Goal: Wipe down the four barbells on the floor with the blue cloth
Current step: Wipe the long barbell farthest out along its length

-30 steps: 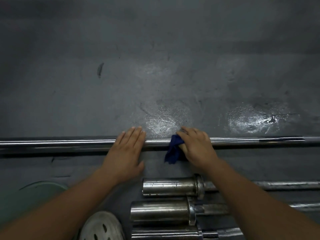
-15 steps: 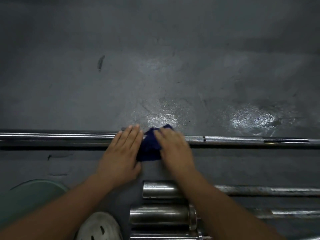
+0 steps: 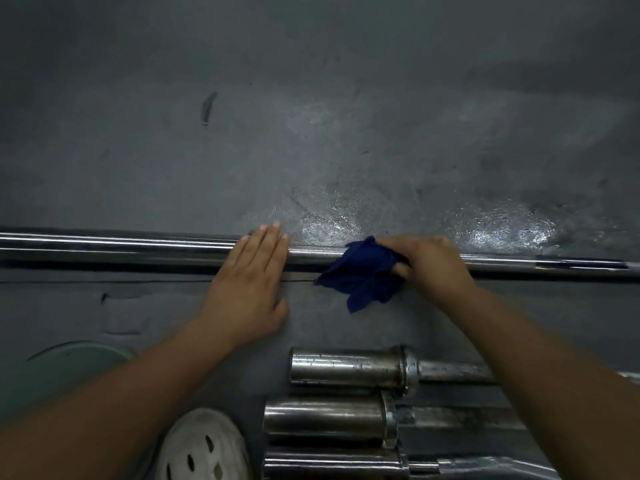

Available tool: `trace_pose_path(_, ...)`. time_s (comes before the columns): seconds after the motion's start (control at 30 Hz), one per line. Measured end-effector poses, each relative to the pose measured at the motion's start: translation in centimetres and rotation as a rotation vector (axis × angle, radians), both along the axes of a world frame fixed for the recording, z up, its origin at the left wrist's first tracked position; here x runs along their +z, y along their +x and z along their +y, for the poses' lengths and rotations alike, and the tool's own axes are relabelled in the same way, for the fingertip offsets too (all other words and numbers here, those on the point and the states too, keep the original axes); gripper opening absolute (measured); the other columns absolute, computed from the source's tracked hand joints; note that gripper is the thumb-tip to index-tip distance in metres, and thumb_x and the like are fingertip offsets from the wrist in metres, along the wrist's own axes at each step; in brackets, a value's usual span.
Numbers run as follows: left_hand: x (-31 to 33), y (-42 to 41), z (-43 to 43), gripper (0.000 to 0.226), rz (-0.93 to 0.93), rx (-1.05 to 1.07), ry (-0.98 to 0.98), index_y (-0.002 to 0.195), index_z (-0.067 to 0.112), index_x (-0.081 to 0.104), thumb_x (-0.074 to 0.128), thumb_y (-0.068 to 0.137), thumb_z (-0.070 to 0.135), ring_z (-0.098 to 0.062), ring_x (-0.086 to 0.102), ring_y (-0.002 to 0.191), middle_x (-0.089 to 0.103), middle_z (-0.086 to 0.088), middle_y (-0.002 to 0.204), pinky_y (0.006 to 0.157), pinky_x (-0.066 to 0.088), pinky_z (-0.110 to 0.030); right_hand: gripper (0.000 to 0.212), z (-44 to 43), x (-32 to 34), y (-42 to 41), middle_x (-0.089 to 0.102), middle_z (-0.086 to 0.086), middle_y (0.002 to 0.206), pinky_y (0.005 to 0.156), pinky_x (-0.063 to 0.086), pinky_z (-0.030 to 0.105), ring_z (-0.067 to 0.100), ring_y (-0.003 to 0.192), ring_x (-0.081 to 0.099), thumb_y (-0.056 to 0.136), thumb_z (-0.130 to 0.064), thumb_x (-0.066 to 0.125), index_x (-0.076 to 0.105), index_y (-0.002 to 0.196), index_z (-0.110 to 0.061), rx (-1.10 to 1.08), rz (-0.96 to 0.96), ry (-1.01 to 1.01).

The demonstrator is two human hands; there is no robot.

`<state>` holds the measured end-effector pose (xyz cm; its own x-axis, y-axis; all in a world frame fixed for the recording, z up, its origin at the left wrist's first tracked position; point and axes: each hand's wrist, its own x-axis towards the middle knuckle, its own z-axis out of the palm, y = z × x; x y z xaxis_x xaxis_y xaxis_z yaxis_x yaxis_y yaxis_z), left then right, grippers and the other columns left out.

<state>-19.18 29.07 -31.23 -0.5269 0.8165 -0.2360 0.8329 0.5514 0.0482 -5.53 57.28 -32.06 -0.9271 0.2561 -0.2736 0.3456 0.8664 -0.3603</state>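
Observation:
A long steel barbell (image 3: 121, 249) lies across the dark floor from left to right. My left hand (image 3: 251, 285) rests flat on its shaft, fingers straight. My right hand (image 3: 431, 268) grips a crumpled blue cloth (image 3: 363, 275) and presses it on the shaft just right of the left hand. Three more barbells lie nearer me, their thick sleeves pointing left: the first barbell (image 3: 346, 368), the second barbell (image 3: 323, 420) and the third barbell (image 3: 332, 465) at the bottom edge. My right forearm hides part of their shafts.
A white perforated shoe (image 3: 204, 448) shows at the bottom. A green round plate (image 3: 69, 368) lies at lower left, partly under my left arm. Grey floor (image 3: 311, 133) with shiny patches stretches beyond the long barbell.
My right hand has slid the blue cloth to the right along the shaft, away from the left hand, after first moving left toward it. The left hand stays put.

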Motion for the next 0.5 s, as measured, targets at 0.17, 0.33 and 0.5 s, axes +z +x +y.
trace_pose_path(0.17,0.1,-0.5,0.2,0.096,-0.002,0.06,0.024,0.152,0.0,0.03,0.056,0.068,0.039,-0.033,0.024,0.148,0.025,-0.019,0.16,0.121,0.012,-0.042,0.049,-5.0,-1.9,-0.8,0.066,-0.001,0.123,0.097,0.043,0.044,0.025,0.116,0.058,0.072,-0.018,0.055,0.067,0.12,-0.022,-0.247,0.166,0.109)
trace_pose_path(0.33,-0.2,-0.2,0.2,0.096,-0.039,0.061,0.033,0.153,-0.001,0.027,0.055,0.069,0.036,-0.032,0.02,0.15,0.021,-0.019,0.161,0.122,0.009,-0.04,0.049,-14.8,-2.1,-6.4,0.052,0.003,0.144,0.114,0.03,0.046,0.031,0.135,0.045,0.087,-0.015,0.054,0.056,0.135,-0.021,-0.015,0.213,0.047)
trace_pose_path(0.5,-0.4,-0.5,-0.3,0.096,-0.038,0.028,0.036,0.154,0.001,0.025,0.053,0.069,0.037,-0.031,0.018,0.15,0.018,-0.016,0.163,0.121,0.015,-0.044,0.052,-5.7,-2.4,-0.1,0.063,0.004,0.13,0.103,0.04,0.041,0.025,0.118,0.06,0.078,-0.018,0.046,0.063,0.126,-0.018,-0.015,0.277,0.261)
